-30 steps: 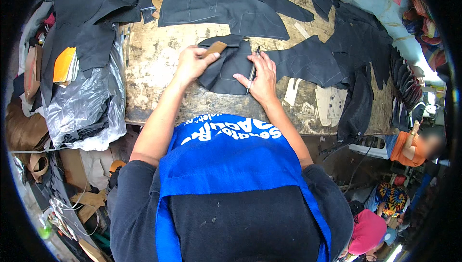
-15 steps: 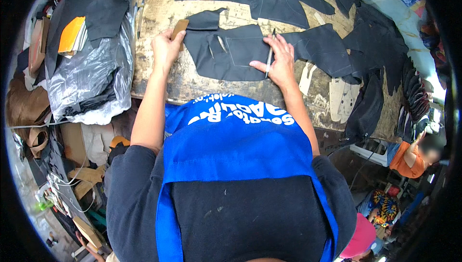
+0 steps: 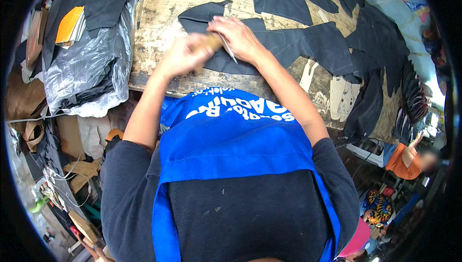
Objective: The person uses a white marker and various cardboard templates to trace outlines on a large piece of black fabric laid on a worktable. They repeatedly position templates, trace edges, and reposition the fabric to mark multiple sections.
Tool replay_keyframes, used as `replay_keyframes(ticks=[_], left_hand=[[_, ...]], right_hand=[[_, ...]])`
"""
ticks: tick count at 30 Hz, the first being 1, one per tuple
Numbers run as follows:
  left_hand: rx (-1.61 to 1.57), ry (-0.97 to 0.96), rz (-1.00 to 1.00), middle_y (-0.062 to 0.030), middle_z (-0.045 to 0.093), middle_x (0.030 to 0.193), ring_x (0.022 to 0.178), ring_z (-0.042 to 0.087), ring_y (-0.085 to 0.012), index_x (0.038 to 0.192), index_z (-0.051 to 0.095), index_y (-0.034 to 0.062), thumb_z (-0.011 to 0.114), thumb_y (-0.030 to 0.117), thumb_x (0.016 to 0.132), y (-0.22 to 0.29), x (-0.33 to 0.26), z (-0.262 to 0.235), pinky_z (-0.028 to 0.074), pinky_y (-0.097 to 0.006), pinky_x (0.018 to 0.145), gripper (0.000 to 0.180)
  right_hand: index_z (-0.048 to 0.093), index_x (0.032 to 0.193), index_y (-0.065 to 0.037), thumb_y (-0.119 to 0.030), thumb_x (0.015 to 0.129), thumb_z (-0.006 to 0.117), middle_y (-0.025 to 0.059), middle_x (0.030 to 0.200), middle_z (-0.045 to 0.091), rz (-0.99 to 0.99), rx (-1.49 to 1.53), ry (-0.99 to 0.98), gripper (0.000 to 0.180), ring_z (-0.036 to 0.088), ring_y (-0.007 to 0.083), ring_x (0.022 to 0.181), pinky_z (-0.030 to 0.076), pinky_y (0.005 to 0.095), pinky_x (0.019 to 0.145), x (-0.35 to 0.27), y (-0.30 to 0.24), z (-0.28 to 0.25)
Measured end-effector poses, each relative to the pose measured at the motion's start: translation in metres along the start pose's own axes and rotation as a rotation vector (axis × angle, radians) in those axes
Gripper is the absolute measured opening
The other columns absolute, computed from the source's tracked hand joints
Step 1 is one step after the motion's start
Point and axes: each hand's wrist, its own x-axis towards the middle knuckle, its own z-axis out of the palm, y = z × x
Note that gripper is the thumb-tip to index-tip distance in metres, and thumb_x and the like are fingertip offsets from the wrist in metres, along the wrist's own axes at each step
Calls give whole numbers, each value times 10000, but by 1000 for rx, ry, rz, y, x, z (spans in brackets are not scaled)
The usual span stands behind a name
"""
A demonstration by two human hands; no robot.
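My left hand, smeared by motion, holds a small brown template-like piece over the black sheet material on the worktable. Just to its right, my right hand reaches over the same sheet with a slim silver pen in its fingers, the pointed end toward me. Both hands are close together, and the brown piece meets or nearly meets the right hand; I cannot tell which. Faint light lines run across the black sheet. A folded black flap lies at its far left.
More black sheets cover the far and right parts of the worn wooden table. Pale templates lie near its front edge. A clear plastic bag and an orange booklet are at left. A person in orange is at far right.
My left hand has moved right and nearer with the brown piece. My right hand has swung left with the pen, so the two hands now meet over the black sheet.
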Motion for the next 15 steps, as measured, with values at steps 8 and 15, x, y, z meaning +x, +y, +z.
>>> replay_keyframes(ticks=[8, 15], left_hand=[[572, -176, 397, -147, 361, 1416, 1359, 209, -369, 835, 701, 39, 676, 274, 748, -11, -33, 26, 184, -497, 1099, 252], [593, -154, 406, -144, 395, 1395, 1356, 221, -365, 837, 697, 41, 673, 264, 755, -9, -33, 28, 217, -473, 1091, 238]], right_hand=[[528, 1168, -163, -386, 765, 689, 67, 1246, 538, 89, -179, -24, 488, 484, 265, 1183, 306, 492, 994, 57, 46, 2], [588, 1150, -172, -616, 568, 733, 59, 1190, 582, 270, -356, 149, 746, 504, 229, 1161, 300, 454, 955, 86, 60, 9]])
